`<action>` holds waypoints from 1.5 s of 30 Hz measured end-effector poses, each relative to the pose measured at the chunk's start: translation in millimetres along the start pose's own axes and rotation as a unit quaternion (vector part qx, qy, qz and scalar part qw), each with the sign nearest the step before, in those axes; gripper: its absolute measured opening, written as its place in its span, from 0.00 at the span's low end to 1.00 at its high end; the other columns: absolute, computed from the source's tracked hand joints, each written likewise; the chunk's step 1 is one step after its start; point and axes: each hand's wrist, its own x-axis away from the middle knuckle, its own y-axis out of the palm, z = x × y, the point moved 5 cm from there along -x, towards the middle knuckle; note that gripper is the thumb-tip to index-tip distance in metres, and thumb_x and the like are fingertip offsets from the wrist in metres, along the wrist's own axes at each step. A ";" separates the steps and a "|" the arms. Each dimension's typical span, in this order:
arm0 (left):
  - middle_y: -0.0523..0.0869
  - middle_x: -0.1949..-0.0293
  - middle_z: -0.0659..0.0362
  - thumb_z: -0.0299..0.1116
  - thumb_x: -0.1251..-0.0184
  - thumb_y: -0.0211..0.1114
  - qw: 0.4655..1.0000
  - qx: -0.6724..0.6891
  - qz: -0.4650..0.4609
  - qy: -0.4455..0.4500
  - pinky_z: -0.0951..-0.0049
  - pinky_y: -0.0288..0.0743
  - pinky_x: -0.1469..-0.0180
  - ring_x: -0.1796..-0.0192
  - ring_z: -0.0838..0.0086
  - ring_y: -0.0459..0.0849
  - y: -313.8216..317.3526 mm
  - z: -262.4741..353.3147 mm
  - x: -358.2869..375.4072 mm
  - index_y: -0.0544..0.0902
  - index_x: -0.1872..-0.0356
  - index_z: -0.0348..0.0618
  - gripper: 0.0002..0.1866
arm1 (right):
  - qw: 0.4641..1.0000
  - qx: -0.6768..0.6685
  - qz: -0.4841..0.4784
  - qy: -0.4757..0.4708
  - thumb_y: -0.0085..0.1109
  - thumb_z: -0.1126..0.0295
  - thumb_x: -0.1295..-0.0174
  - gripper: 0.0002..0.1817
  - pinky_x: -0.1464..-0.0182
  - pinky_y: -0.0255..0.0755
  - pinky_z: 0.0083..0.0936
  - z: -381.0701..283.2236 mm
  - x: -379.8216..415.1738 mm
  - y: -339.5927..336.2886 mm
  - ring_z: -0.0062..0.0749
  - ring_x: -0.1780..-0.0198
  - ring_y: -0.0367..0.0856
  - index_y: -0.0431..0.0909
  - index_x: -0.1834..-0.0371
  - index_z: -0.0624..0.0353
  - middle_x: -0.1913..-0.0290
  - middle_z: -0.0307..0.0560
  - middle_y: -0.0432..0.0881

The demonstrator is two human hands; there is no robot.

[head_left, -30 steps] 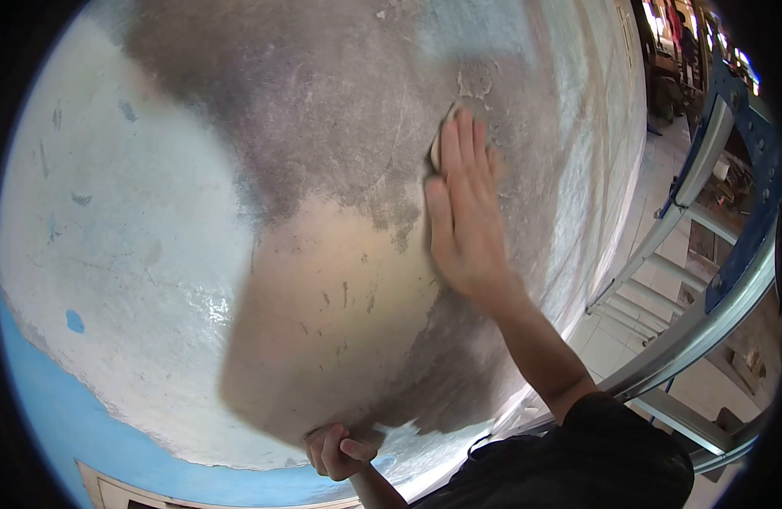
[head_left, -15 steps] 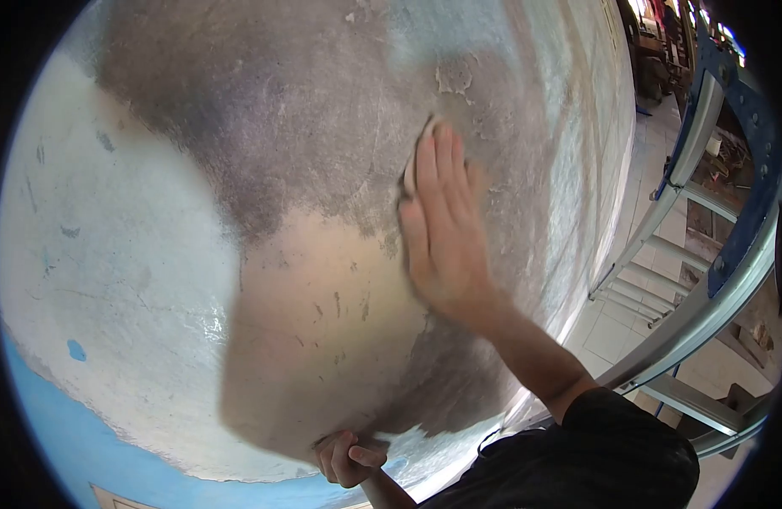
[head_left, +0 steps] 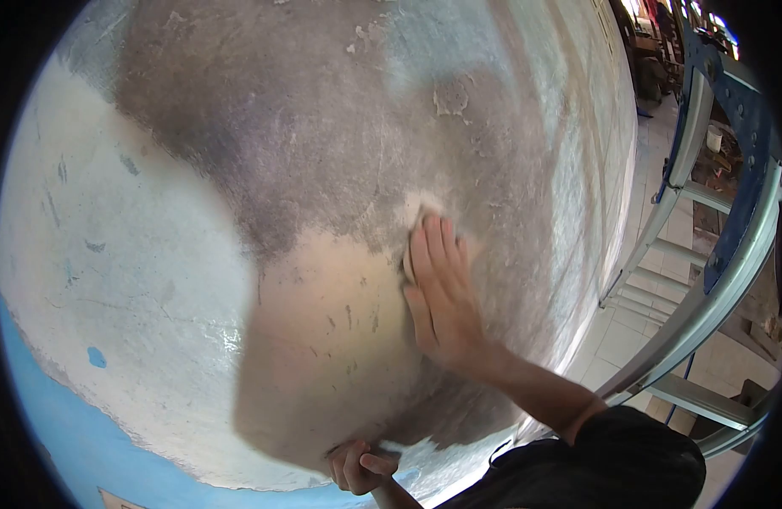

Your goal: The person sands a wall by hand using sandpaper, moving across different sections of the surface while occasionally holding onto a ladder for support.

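Grey plaster wall [head_left: 323, 127] under flat right hand [head_left: 442, 293]

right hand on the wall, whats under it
A pale sanding pad peeks past the right hand, pressed flat to the wall. Most of the pad is covered.
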 end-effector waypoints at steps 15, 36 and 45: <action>0.78 0.84 0.57 0.37 0.37 0.54 1.000 0.013 0.016 -0.006 0.67 0.73 0.76 0.81 0.64 0.78 -5.5 -6.7 10.2 0.79 0.79 0.37 0.16 | 1.000 0.013 -0.004 0.003 0.37 0.66 0.26 0.28 0.27 0.44 0.55 6.7 6.0 -1.9 0.64 0.24 0.49 0.53 0.27 0.72 0.25 0.68 0.52; 0.84 0.65 0.47 0.45 0.26 0.48 0.881 0.306 0.239 0.271 0.60 0.76 0.59 0.62 0.59 0.82 -73.5 66.6 -254.3 0.79 0.62 0.38 0.19 | 0.995 -0.069 -0.022 0.062 0.26 0.55 0.23 0.32 0.23 0.35 0.47 11.7 -16.7 -3.2 0.58 0.21 0.36 0.45 0.24 0.67 0.23 0.65 0.43; 0.84 0.65 0.48 0.44 0.27 0.49 0.875 0.302 0.251 0.285 0.61 0.76 0.59 0.62 0.59 0.82 -72.5 72.9 -255.6 0.79 0.62 0.38 0.19 | 0.996 -0.069 -0.047 0.004 0.28 0.60 0.23 0.30 0.25 0.32 0.52 -4.6 -14.9 0.6 0.63 0.22 0.35 0.45 0.24 0.68 0.23 0.67 0.42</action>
